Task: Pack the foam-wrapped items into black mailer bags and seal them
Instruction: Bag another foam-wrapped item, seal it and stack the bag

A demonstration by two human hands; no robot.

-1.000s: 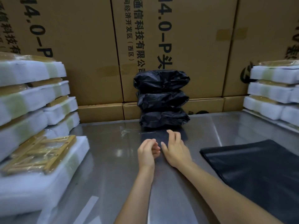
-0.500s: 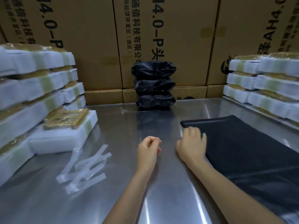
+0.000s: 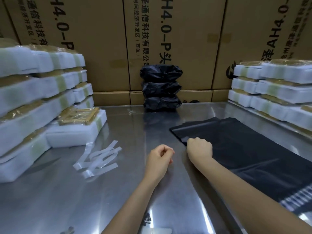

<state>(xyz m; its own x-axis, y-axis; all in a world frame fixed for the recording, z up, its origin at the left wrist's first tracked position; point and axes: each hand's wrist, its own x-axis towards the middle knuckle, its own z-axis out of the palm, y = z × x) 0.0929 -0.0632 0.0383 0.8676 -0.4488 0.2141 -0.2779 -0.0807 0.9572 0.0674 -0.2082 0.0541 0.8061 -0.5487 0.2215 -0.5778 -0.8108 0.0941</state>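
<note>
A flat pile of empty black mailer bags [image 3: 244, 149] lies on the steel table [image 3: 84, 200] at the right. My right hand [image 3: 199, 148] grips the pile's near left edge, fingers curled over it. Just left of it my left hand [image 3: 159, 157] hovers over the table with its fingers curled, holding nothing. Three packed black bags [image 3: 161, 87] are stacked at the back centre. Foam-wrapped items are piled at the left [image 3: 33, 98] and right [image 3: 276, 92]; a single one [image 3: 77, 129] lies in front of the left pile.
Several clear peeled tape strips [image 3: 98, 159] lie on the table left of my hands. Large cardboard boxes [image 3: 101, 39] form a wall behind everything. Bare steel shows between the two foam piles.
My right hand moved right onto the black bag pile and curled its fingers over the edge. The left hand stayed near the centre. The view shifted back and to the right.
</note>
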